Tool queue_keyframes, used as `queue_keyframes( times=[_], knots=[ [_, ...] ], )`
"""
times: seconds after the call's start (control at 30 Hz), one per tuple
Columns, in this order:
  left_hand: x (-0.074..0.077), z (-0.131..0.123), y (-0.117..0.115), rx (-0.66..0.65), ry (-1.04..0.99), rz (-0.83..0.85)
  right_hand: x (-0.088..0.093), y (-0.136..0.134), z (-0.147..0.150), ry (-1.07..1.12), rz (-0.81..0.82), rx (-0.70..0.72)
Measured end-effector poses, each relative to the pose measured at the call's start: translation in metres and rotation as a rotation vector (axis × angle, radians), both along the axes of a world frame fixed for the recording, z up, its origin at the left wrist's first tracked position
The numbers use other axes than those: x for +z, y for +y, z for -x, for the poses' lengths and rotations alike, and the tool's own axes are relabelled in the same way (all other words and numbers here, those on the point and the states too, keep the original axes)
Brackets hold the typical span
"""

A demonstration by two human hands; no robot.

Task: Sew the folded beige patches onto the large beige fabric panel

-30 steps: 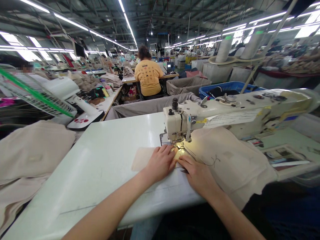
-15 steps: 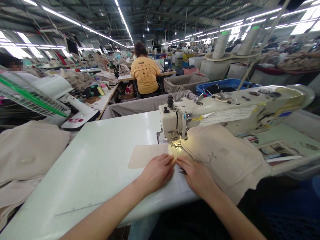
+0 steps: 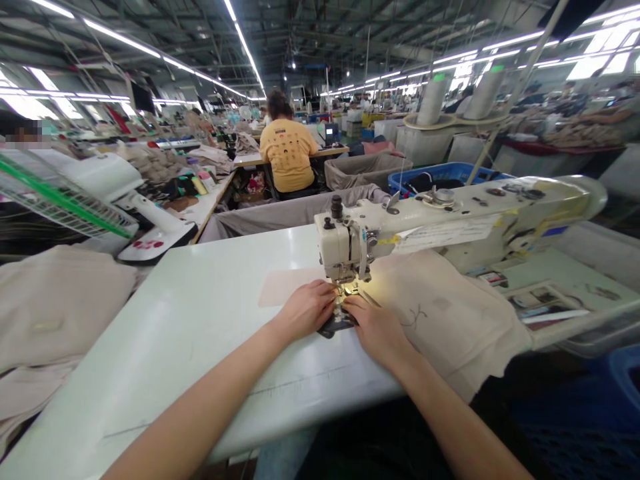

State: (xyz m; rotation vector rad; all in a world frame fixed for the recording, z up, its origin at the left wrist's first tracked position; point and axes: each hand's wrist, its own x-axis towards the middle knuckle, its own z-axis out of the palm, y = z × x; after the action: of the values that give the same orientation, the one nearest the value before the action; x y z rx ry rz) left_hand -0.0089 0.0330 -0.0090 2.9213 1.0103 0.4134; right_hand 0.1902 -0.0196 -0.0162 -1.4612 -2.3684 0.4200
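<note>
At the needle of a white sewing machine (image 3: pixel 343 243), both my hands are close together on beige fabric. My left hand (image 3: pixel 309 308) is closed, its fingertips pressed on the edge of a small beige fabric piece (image 3: pixel 275 288) just left of the presser foot (image 3: pixel 349 289). From the right, my right hand (image 3: pixel 377 327) pinches the fabric in front of the foot, its fingers bent and together. A thin dark metal tool (image 3: pixel 370 299) shows beside its knuckles; its kind is unclear. Larger beige fabric (image 3: pixel 445 300) lies under the machine arm. My fingertips partly hide the seam.
Beige fabric is piled at the left (image 3: pixel 60 307), near a white fan (image 3: pixel 105 180). A tray of small items (image 3: pixel 543 300) sits at the right. Beyond the table are a cloth-lined bin (image 3: pixel 285 210), a blue basket (image 3: pixel 397 180) and a seated person (image 3: pixel 287 153).
Both hands have moved forward with the small fabric piece, closer to the presser foot. The dark plate in front of the needle is now uncovered. The view has shifted slightly.
</note>
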Motion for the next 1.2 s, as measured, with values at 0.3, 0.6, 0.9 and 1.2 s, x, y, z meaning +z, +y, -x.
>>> queue_keyframes(
  times=[0.3,0.6,0.9,1.2],
  knots=[
    [-0.016,0.005,-0.005,0.075,-0.112,-0.029,-0.02,-0.029,0.001,-0.004,-0.077,-0.106],
    [-0.015,0.007,-0.006,0.072,-0.062,-0.039,-0.025,-0.028,0.001,0.012,-0.133,-0.1],
    [-0.017,0.008,-0.001,0.086,-0.05,-0.036,-0.027,-0.029,0.002,0.014,-0.141,-0.101],
    [0.003,-0.005,-0.033,0.2,0.071,0.002,-0.017,-0.029,-0.002,0.125,-0.099,-0.106]
  ],
)
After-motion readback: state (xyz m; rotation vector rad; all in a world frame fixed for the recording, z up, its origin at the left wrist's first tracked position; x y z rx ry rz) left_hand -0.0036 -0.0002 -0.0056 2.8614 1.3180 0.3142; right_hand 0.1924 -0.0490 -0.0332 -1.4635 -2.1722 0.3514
